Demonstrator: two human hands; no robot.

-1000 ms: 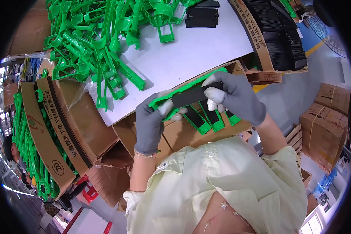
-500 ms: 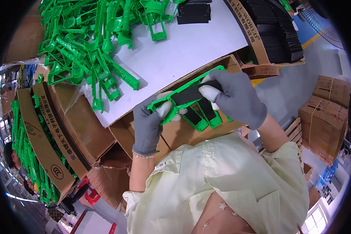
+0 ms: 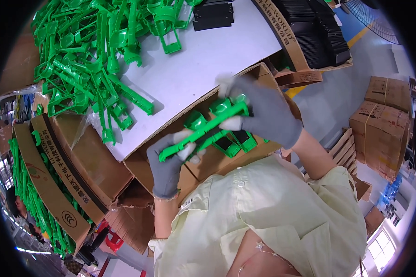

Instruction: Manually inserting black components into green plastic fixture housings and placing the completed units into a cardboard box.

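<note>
Both my hands wear grey gloves with pale fingertips. Between them is a long green plastic frame (image 3: 205, 131), tilted up to the right with its narrow edge showing. My left hand (image 3: 167, 159) pinches the lower-left end. My right hand (image 3: 270, 111) has its thumb against the upper-right end; some of its fingers are stretched beyond the frame and blurred. Any black piece inside this frame is hidden from here. Just below, inside an open cardboard box (image 3: 189, 171), lie green frames with black inserts (image 3: 227, 147).
A big heap of green plastic parts (image 3: 85, 55) covers the left of the white tabletop (image 3: 185, 74). Flat black pieces (image 3: 213, 16) lie at its far edge. A carton of black pieces (image 3: 316, 32) stands far right, and a carton of green parts (image 3: 41, 194) at left. Strapped boxes (image 3: 379, 134) sit right.
The green frame has been turned over onto its edge and lowered, so the black plate seen in it is now out of sight. My right hand has shifted its grip. The view has moved slightly.
</note>
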